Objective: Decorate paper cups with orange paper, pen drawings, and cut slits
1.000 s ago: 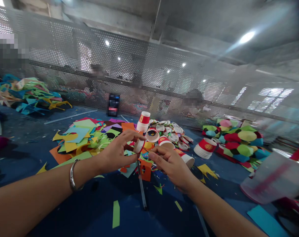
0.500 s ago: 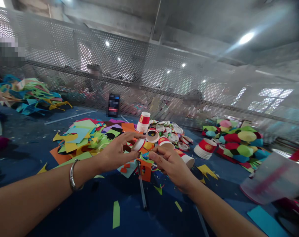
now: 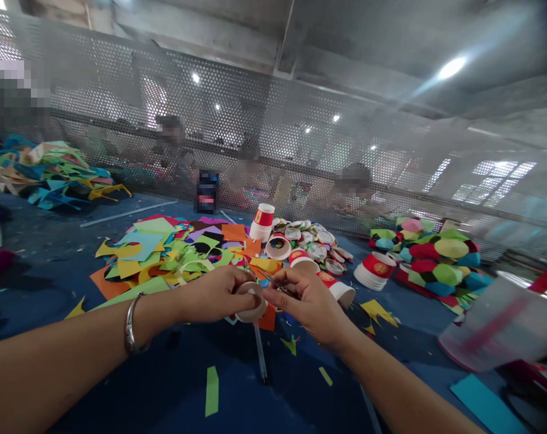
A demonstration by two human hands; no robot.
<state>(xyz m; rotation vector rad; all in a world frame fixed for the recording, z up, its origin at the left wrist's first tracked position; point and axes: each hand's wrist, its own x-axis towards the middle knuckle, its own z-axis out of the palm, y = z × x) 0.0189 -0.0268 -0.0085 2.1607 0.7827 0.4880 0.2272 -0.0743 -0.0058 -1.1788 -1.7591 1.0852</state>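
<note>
My left hand [image 3: 231,294] is closed round a white paper cup piece [image 3: 250,312], its thumb reaching inside the rim. Its round open side tilts toward me, and my fingers hide part of it. In my right hand [image 3: 303,299] is a pair of thin metal scissors [image 3: 265,276]; only slim blades show, and the fingers cover the handles. The scissors' tips are just above the cup piece's right edge. Both hands are over a heap of coloured paper scraps [image 3: 165,241]. Red and white paper cups [image 3: 262,223] stand or lie just beyond them.
White-rimmed discs [image 3: 318,252] are piled behind the hands. To the right are a cup stack [image 3: 373,271], colourful patterned pieces [image 3: 445,265] and a translucent tumbler [image 3: 485,325]. A phone [image 3: 206,191] leans near the perforated metal screen [image 3: 237,120]. A clear strip [image 3: 261,352] lies below the hands.
My left hand has lowered and turned the cup piece, so its open side now faces me. My right hand with the scissors has shifted slightly left, closer to it.
</note>
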